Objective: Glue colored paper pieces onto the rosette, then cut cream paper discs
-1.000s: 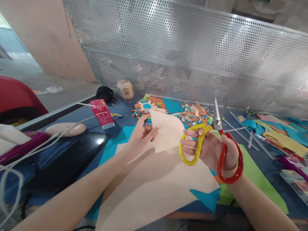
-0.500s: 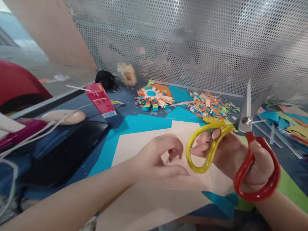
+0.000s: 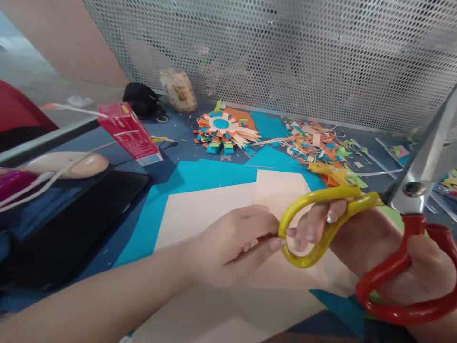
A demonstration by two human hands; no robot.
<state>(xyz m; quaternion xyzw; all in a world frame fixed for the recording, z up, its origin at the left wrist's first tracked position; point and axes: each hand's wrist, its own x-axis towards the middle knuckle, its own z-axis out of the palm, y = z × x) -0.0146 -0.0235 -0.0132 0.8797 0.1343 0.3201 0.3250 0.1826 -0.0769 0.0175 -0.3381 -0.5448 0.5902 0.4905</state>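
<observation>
A pair of scissors [image 3: 414, 190] with one yellow and one red handle hangs on my right hand [image 3: 360, 238], its fingers through the yellow loop and its thumb in the red one. The blades point up and away, spread apart. My left hand [image 3: 243, 243] is closed, thumb and fingers pinched together at the edge of the yellow loop, close to the right fingertips. Whatever lies in that pinch is hidden. Under both hands lie pale peach paper sheets [image 3: 200, 205], one with a raised flap [image 3: 278, 186], on top of blue paper [image 3: 160, 181].
A layered paper flower [image 3: 221, 125] and a heap of paper scraps [image 3: 314, 140] lie toward the perforated metal screen [image 3: 232, 52]. On the left are a red drink carton [image 3: 130, 136] with a straw, a black flat device [image 3: 74, 228] and a white cable [image 3: 57, 178]. A yellow tool [image 3: 326, 172] lies beyond the scissors.
My left fingers have closed and moved right to the yellow loop. The scissors and right hand appear larger and farther right. The view has shifted slightly.
</observation>
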